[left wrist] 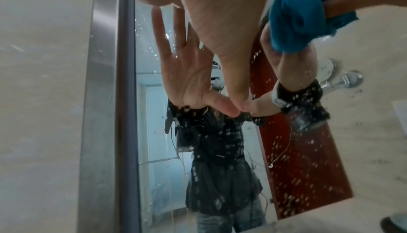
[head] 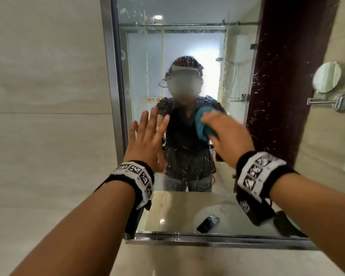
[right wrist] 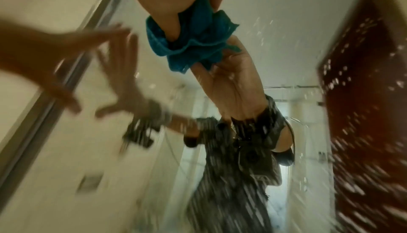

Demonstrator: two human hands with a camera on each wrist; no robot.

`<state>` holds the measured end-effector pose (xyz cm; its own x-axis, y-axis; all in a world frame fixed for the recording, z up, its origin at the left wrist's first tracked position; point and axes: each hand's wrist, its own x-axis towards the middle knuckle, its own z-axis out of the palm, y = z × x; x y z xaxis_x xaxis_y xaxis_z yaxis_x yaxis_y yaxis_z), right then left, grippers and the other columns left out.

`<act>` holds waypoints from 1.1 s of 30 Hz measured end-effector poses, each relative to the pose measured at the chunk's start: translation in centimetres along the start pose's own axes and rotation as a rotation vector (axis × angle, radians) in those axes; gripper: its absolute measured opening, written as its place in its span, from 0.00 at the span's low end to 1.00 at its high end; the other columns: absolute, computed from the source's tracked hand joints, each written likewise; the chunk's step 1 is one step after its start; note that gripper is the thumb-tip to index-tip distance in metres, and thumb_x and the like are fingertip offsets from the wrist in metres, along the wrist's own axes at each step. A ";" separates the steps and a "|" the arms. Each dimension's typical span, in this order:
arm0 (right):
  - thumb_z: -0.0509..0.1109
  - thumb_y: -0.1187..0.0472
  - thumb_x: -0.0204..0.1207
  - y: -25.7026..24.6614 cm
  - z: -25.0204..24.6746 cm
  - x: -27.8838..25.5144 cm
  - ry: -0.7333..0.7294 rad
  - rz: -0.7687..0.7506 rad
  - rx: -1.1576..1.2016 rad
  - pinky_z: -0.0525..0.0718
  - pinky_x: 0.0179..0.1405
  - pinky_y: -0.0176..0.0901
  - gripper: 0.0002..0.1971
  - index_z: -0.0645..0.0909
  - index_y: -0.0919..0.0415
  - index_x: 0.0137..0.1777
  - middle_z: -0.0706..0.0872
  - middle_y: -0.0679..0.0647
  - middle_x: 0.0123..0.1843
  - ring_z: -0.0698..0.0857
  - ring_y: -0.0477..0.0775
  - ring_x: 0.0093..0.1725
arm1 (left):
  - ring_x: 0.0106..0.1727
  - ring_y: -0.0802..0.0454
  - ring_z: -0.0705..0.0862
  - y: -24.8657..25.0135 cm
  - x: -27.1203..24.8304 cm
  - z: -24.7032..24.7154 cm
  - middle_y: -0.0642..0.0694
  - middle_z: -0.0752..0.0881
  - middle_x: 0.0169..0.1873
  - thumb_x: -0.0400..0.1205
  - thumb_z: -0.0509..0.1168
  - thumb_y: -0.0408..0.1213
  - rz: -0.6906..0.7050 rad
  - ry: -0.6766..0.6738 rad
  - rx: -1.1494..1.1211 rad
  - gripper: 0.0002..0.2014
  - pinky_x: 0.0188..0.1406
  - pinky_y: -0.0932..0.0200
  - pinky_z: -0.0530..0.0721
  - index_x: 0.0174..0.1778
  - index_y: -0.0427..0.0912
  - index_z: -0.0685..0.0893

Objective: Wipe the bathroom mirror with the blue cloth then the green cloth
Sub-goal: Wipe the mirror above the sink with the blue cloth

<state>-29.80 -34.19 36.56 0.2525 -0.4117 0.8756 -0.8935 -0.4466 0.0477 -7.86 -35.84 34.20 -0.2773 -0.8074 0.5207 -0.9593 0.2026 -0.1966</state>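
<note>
Here the blue cloth is bunched against the droplet-covered bathroom mirror, gripped by the right hand with curled fingers. Left of the cloth, the left hand spreads straight fingers at the glass.

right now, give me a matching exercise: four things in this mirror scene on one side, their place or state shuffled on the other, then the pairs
Things:
1. blue cloth
2. left hand
3. mirror
4. round wall mirror

Places or states:
A. open, fingers spread, at the glass
B. mounted on a metal arm, right of the main glass
C. bunched in the right hand
D. speckled with droplets

Pairs: 1-C, 2-A, 3-D, 4-B
</note>
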 end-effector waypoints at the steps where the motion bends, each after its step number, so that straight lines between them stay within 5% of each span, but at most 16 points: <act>1: 0.70 0.66 0.70 -0.1 1.4 -1.3 -0.090 -0.115 0.056 0.78 0.64 0.53 0.17 0.81 0.56 0.60 0.84 0.53 0.60 0.79 0.50 0.61 | 0.75 0.39 0.19 -0.1 0.0 0.4 0.41 0.13 0.69 0.65 0.76 0.61 -0.001 0.006 0.010 0.71 0.79 0.36 0.35 0.72 0.50 0.16; 3: 0.69 0.64 0.69 0.1 3.5 -4.1 -0.297 -0.363 0.307 0.77 0.63 0.57 0.19 0.81 0.55 0.61 0.83 0.53 0.61 0.78 0.51 0.63 | 0.75 0.39 0.19 -0.4 0.1 0.9 0.41 0.13 0.70 0.65 0.76 0.60 -0.005 0.021 0.036 0.71 0.79 0.36 0.34 0.72 0.50 0.16; 5: 0.75 0.65 0.64 1.0 4.9 -6.7 -0.384 -0.535 0.228 0.82 0.58 0.58 0.24 0.80 0.54 0.62 0.84 0.53 0.61 0.82 0.56 0.62 | 0.74 0.40 0.18 -0.6 0.2 1.2 0.42 0.12 0.69 0.62 0.76 0.62 -0.003 0.019 0.052 0.72 0.78 0.36 0.32 0.72 0.50 0.16; 8: 0.77 0.66 0.64 2.9 5.7 -6.8 -0.343 -0.557 -0.057 0.80 0.61 0.51 0.23 0.82 0.53 0.61 0.85 0.52 0.61 0.83 0.55 0.62 | 0.74 0.40 0.18 -0.8 0.3 1.3 0.43 0.12 0.69 0.61 0.76 0.63 0.003 0.015 0.041 0.73 0.77 0.37 0.29 0.71 0.50 0.15; 11: 0.71 0.62 0.72 4.2 5.6 -4.7 -0.233 -0.412 0.325 0.76 0.68 0.58 0.21 0.77 0.49 0.65 0.83 0.52 0.64 0.80 0.58 0.65 | 0.74 0.40 0.18 -0.8 0.2 1.4 0.42 0.14 0.71 0.61 0.77 0.63 0.005 0.024 0.025 0.74 0.77 0.36 0.29 0.70 0.50 0.13; 15: 0.76 0.67 0.67 1.2 2.5 -1.0 -0.028 -0.377 -0.185 0.77 0.66 0.56 0.23 0.82 0.59 0.63 0.84 0.55 0.63 0.81 0.59 0.64 | 0.73 0.41 0.16 -0.9 0.4 1.7 0.43 0.14 0.71 0.58 0.78 0.63 0.007 0.032 0.007 0.77 0.77 0.35 0.30 0.67 0.51 0.10; 19: 0.77 0.66 0.64 0.1 5.4 -2.4 0.016 -0.327 -0.253 0.77 0.61 0.60 0.25 0.82 0.58 0.64 0.83 0.57 0.64 0.75 0.60 0.63 | 0.73 0.42 0.16 -1.2 0.4 2.0 0.43 0.15 0.72 0.57 0.78 0.64 0.020 0.050 0.009 0.78 0.76 0.35 0.29 0.65 0.52 0.09; 20: 0.73 0.63 0.68 0.4 6.7 -3.1 -0.024 -0.431 -0.107 0.75 0.62 0.60 0.23 0.81 0.57 0.65 0.82 0.57 0.64 0.74 0.60 0.64 | 0.73 0.41 0.17 -1.2 0.4 2.0 0.42 0.15 0.72 0.57 0.78 0.64 0.023 0.051 0.015 0.77 0.76 0.35 0.30 0.65 0.52 0.09; 22: 0.69 0.58 0.75 1.4 8.4 -2.9 -0.182 -0.609 0.558 0.74 0.63 0.55 0.19 0.78 0.50 0.67 0.80 0.51 0.66 0.76 0.55 0.65 | 0.74 0.40 0.17 -1.2 0.4 2.1 0.42 0.15 0.72 0.58 0.77 0.65 0.027 0.056 0.016 0.76 0.77 0.35 0.31 0.66 0.52 0.10; 25: 0.69 0.53 0.77 4.1 8.7 -4.1 -0.137 -0.625 0.912 0.76 0.63 0.46 0.18 0.76 0.44 0.67 0.79 0.42 0.67 0.77 0.46 0.65 | 0.74 0.41 0.17 -1.3 0.5 2.2 0.42 0.15 0.72 0.58 0.77 0.65 0.037 0.062 0.005 0.76 0.77 0.35 0.31 0.68 0.52 0.11; 27: 0.66 0.57 0.76 2.9 6.6 -3.3 -0.139 -0.602 0.561 0.75 0.65 0.50 0.16 0.80 0.47 0.64 0.81 0.47 0.65 0.76 0.49 0.65 | 0.74 0.41 0.18 -1.4 0.5 2.3 0.42 0.15 0.72 0.57 0.77 0.65 0.049 0.073 -0.002 0.76 0.77 0.35 0.31 0.69 0.53 0.12; 28: 0.65 0.59 0.74 1.9 6.9 -2.3 -0.081 -0.673 0.178 0.75 0.64 0.52 0.16 0.82 0.51 0.61 0.83 0.50 0.62 0.76 0.51 0.63 | 0.74 0.41 0.18 -1.5 0.5 2.3 0.43 0.15 0.72 0.57 0.78 0.65 0.054 0.078 -0.002 0.76 0.77 0.35 0.31 0.69 0.53 0.12; 29: 0.67 0.60 0.72 0.8 6.3 -1.4 0.066 -0.549 -0.123 0.74 0.64 0.54 0.15 0.84 0.54 0.59 0.85 0.52 0.60 0.77 0.53 0.61 | 0.74 0.41 0.18 -1.5 0.5 2.4 0.43 0.15 0.72 0.56 0.78 0.65 0.057 0.080 -0.001 0.77 0.77 0.35 0.31 0.69 0.53 0.13; 31: 0.75 0.65 0.66 -1.6 5.0 0.1 0.128 -0.354 -0.249 0.76 0.65 0.53 0.20 0.84 0.58 0.60 0.86 0.54 0.59 0.79 0.58 0.58 | 0.75 0.41 0.18 -1.6 0.5 2.5 0.43 0.15 0.72 0.55 0.78 0.65 0.062 0.086 0.000 0.77 0.77 0.36 0.30 0.70 0.53 0.13; 33: 0.76 0.68 0.64 -2.2 5.8 1.0 0.190 -0.319 -0.272 0.70 0.67 0.50 0.22 0.85 0.60 0.60 0.86 0.56 0.60 0.78 0.58 0.60 | 0.76 0.41 0.19 -1.6 0.5 2.6 0.43 0.17 0.73 0.55 0.78 0.65 0.066 0.095 0.004 0.77 0.77 0.36 0.30 0.70 0.52 0.14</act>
<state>-25.45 -38.25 34.56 0.4807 -0.1237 0.8681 -0.8536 -0.2924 0.4311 -6.32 -38.03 32.64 -0.3442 -0.7358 0.5832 -0.9385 0.2515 -0.2365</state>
